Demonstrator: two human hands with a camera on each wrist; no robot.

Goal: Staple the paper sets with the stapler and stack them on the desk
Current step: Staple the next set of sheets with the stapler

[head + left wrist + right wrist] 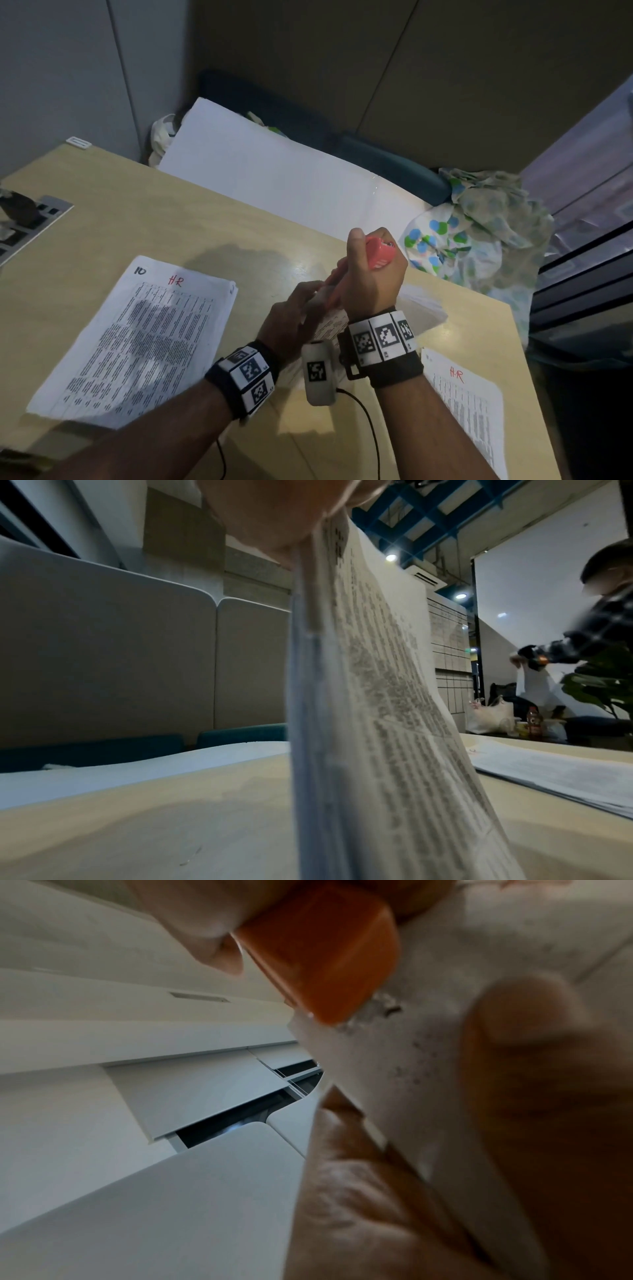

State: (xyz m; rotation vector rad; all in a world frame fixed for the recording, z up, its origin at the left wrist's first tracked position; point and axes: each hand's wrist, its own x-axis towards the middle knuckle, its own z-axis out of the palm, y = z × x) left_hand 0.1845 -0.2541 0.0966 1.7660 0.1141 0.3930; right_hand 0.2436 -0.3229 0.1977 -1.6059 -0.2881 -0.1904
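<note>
Red stapler [376, 255] is gripped in right hand [371, 274]; paper set [369, 696] is pinched, apparently at its corner, by left hand [291, 325] above bench [137, 222].

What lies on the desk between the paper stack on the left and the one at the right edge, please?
In the head view, both hands work there: the right hand grips the pink stapler on a paper set the left hand holds.
</note>
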